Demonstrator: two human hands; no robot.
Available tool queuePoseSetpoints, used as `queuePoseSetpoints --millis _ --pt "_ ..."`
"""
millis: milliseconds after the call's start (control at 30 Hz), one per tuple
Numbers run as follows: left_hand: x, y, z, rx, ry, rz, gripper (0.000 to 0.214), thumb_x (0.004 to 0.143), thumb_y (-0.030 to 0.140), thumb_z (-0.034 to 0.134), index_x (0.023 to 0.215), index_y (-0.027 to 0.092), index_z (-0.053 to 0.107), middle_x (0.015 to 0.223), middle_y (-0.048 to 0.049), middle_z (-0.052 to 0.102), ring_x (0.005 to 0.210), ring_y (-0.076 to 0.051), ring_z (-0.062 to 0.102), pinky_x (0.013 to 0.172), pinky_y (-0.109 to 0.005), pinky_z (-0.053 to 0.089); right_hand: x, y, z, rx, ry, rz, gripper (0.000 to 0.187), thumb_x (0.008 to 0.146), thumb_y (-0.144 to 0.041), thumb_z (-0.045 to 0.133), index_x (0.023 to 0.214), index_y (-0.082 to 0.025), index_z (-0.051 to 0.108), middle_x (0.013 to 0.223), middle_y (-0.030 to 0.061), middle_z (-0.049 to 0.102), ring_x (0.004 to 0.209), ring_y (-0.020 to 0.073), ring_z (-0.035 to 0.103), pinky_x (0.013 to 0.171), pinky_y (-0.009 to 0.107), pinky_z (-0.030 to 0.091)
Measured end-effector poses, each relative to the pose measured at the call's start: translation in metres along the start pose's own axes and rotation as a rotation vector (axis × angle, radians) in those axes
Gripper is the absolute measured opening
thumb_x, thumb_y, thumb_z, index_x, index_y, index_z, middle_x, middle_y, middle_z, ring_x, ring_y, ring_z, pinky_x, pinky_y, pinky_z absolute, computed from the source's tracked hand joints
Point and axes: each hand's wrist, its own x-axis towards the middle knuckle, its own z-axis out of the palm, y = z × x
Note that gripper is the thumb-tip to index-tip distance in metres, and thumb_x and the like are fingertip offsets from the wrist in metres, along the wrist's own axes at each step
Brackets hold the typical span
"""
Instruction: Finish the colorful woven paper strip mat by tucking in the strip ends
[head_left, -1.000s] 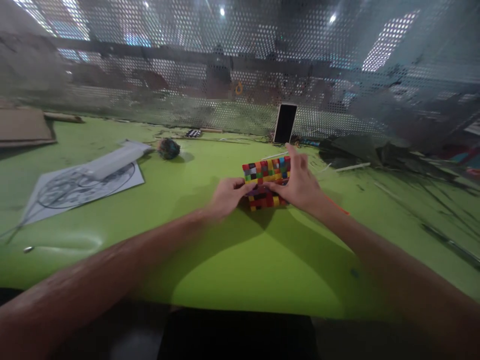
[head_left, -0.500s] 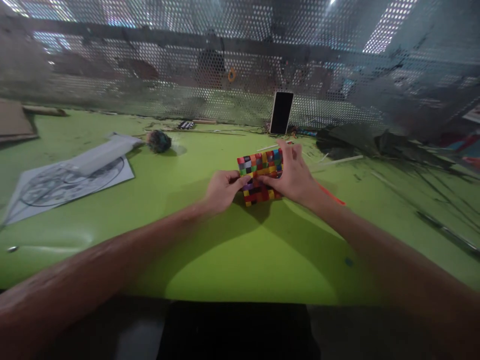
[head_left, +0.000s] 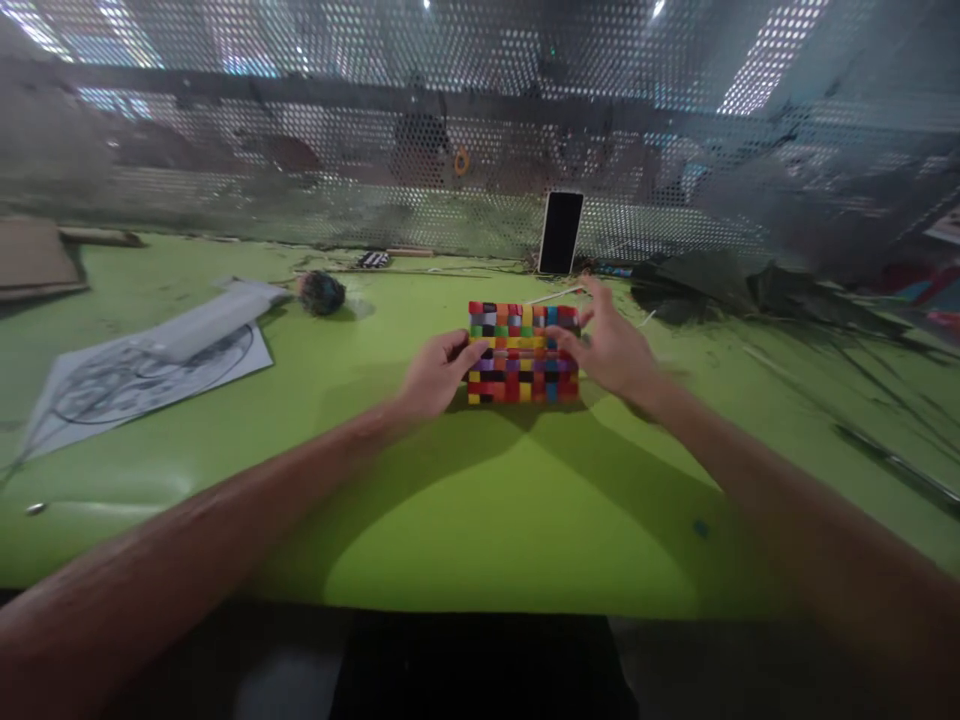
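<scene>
A small woven pouch [head_left: 525, 380] of multicoloured checkered strips stands before me on the green table, its front face toward me. A horizontal seam or opening runs across its middle. My left hand [head_left: 439, 372] is closed on its left edge, thumb on the front and fingers behind. At the right end is my right hand [head_left: 619, 345], slightly blurred. Its thumb reaches over the upper front of the pouch, while its other fingers are spread beyond the right edge.
A phone [head_left: 561, 232] leans against the perforated metal screen [head_left: 345, 150]. On the left lie a printed sheet [head_left: 82, 400], a white wrapped roll [head_left: 217, 320] and a dark fuzzy ball [head_left: 321, 293]. Dark leaves [head_left: 697, 285] and a pen-like rod [head_left: 900, 465] are on the right.
The pouch has turned from a slant to level, and more of its front shows. My right hand has shifted right toward its edge, fingers loosened. The orange strip beside my right wrist no longer shows.
</scene>
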Motion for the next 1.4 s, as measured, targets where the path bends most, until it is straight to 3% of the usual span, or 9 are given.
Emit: queuePoseSetpoints --millis 67,133,200,300,400,633,867,1067,1400 --pt "0.005 -0.003 -0.005 -0.003 0.029 -0.009 0.026 0.086 0.042 0.065 0.075 0.018 0.067 0.072 -0.0018 0.068 0.061 -0.013 0.059 0.057 -0.026 0.045 0.004 0.012 -0.007 0.055 -0.031 0.079 0.084 0.088 -0.072 0.045 0.148 -0.015 0.03 0.089 0.0113 0.068 0.074 0.0264 0.062 0.07 0.041 0.048" --pt "0.009 -0.004 -0.008 -0.055 0.05 -0.047 0.025 0.086 0.04 0.066 0.076 0.018 0.067 0.074 -0.0024 0.07 0.064 -0.014 0.061 0.059 -0.026 0.048 0.006 0.021 -0.011 0.046 -0.085 0.083 0.071 0.09 -0.07 0.044 0.135 -0.016 0.048 0.079 0.0091 0.068 0.065 0.0233 0.059 0.062 0.036 0.044" --pt "0.011 -0.004 -0.01 -0.148 0.074 -0.1 0.022 0.087 0.039 0.065 0.081 0.018 0.069 0.08 -0.004 0.073 0.07 -0.016 0.066 0.065 -0.028 0.053 0.008 0.027 -0.012 0.015 -0.158 0.014 0.055 0.093 -0.065 0.042 0.11 -0.018 0.064 0.08 0.0103 0.069 0.067 0.0225 0.058 0.06 0.034 0.04" --pt "0.016 -0.004 -0.012 -0.26 0.131 -0.15 0.022 0.088 0.039 0.064 0.088 0.018 0.069 0.088 -0.0055 0.076 0.076 -0.018 0.07 0.072 -0.033 0.057 0.008 0.028 -0.011 0.02 -0.305 -0.108 0.043 0.094 -0.054 0.046 0.086 -0.02 0.07 0.084 0.0092 0.072 0.073 0.0225 0.06 0.063 0.033 0.04" --pt "0.021 -0.006 -0.017 -0.293 0.148 -0.177 0.022 0.089 0.039 0.062 0.09 0.018 0.069 0.089 -0.0066 0.076 0.075 -0.019 0.071 0.074 -0.036 0.059 0.006 0.027 -0.009 0.077 -0.393 -0.153 0.033 0.092 -0.045 0.05 0.087 -0.021 0.072 0.086 0.0077 0.075 0.075 0.0227 0.063 0.067 0.034 0.042" --pt "0.026 -0.013 -0.024 -0.208 0.198 -0.171 0.026 0.084 0.043 0.069 0.087 0.017 0.071 0.087 -0.0067 0.076 0.074 -0.018 0.07 0.071 -0.033 0.059 0.003 0.022 -0.006 0.099 -0.33 -0.166 0.035 0.092 -0.04 0.049 0.094 -0.019 0.077 0.091 0.0096 0.077 0.074 0.024 0.066 0.069 0.036 0.046" --pt "0.025 -0.013 -0.022 -0.262 0.227 -0.109 0.028 0.078 0.046 0.073 0.085 0.019 0.071 0.079 -0.0041 0.075 0.075 -0.021 0.072 0.071 -0.034 0.059 0.0 0.017 -0.006 0.124 -0.325 -0.176 0.035 0.093 -0.04 0.05 0.095 -0.018 0.078 0.089 0.0094 0.077 0.074 0.0239 0.066 0.068 0.036 0.046" --pt "0.023 -0.015 -0.02 -0.331 0.28 -0.09 0.028 0.078 0.045 0.072 0.087 0.019 0.069 0.079 -0.0041 0.075 0.071 -0.019 0.072 0.069 -0.034 0.061 -0.003 0.009 -0.003 0.122 -0.323 -0.177 0.034 0.094 -0.036 0.048 0.091 -0.016 0.076 0.084 0.0097 0.075 0.07 0.0211 0.063 0.067 0.033 0.043" --pt "0.022 -0.02 -0.019 -0.32 0.322 -0.064 0.03 0.078 0.046 0.072 0.088 0.018 0.068 0.079 -0.004 0.074 0.071 -0.019 0.072 0.067 -0.032 0.061 -0.004 0.007 0.005 0.127 -0.283 -0.209 0.04 0.095 -0.045 0.048 0.083 -0.017 0.074 0.075 0.0076 0.07 0.065 0.019 0.057 0.062 0.031 0.037"
